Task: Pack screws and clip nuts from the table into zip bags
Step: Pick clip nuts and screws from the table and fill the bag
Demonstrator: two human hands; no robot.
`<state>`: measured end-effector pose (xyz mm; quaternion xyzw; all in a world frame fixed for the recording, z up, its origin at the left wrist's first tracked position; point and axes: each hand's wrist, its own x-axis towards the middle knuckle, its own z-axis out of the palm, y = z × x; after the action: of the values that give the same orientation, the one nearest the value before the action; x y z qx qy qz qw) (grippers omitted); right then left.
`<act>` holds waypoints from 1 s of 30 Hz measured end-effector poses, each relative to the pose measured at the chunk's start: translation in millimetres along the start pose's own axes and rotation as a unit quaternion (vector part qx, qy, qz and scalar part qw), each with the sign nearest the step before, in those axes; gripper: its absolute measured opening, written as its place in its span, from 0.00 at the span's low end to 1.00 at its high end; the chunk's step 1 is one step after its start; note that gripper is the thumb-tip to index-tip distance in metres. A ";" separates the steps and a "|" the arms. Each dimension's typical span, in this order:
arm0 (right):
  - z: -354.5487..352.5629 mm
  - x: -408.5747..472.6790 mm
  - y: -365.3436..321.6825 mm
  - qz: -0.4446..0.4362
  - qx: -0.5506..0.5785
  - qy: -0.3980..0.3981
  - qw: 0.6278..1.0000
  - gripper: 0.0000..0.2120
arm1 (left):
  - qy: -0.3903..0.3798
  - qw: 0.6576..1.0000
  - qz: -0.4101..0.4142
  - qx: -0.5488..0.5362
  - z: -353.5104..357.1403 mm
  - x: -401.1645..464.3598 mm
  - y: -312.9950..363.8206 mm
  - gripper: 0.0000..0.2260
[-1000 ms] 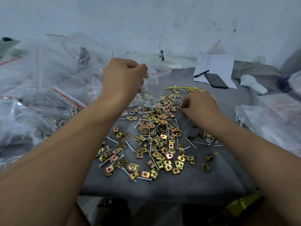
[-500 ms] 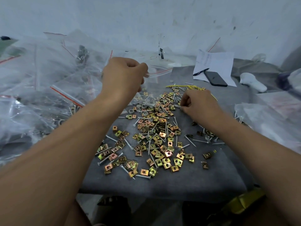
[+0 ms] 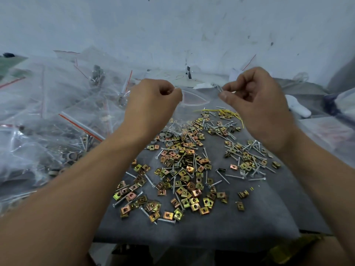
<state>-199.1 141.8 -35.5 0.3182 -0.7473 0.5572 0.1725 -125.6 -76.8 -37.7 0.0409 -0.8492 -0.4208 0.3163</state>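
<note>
Right grip (image 3: pixel 255 100), down among the bench's (image 3: pixel 249 217) parts a second ago, now pinches screws (image 3: pixel 219 88) beside the zip bag (image 3: pixel 192 97) mouth the left grip (image 3: pixel 153 100) pinches; loading looks imminent.

Small packing workshop: loose clip nuts (image 3: pixel 184 169), heaped zip bags (image 3: pixel 48 112), scuffed wall (image 3: pixel 172 31).
</note>
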 end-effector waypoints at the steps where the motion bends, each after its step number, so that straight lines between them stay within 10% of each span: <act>1: 1.8 -3.4 -6.2 -0.022 -0.014 -0.005 1.000 0.13 | -0.001 1.000 0.013 0.008 1.3 -1.7 2.3 0.13; 13: 18.4 -11.4 -34.8 -0.120 -0.400 -0.074 0.906 0.08 | -0.020 0.994 0.080 0.072 9.9 -7.8 12.8 0.11; 24: 2.3 0.0 -6.1 -0.032 -0.084 0.083 0.992 0.04 | 0.053 0.996 -0.013 -0.073 -2.9 1.0 7.4 0.12; 30: 14.9 -8.1 40.6 0.066 -0.233 -0.159 0.957 0.04 | 0.092 0.994 -0.014 -0.063 -9.1 3.9 2.1 0.16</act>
<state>-218.8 137.1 -74.5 0.3041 -0.8936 0.3194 0.0837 -123.2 -83.0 -30.2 0.0711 -0.7873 -0.4727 0.3895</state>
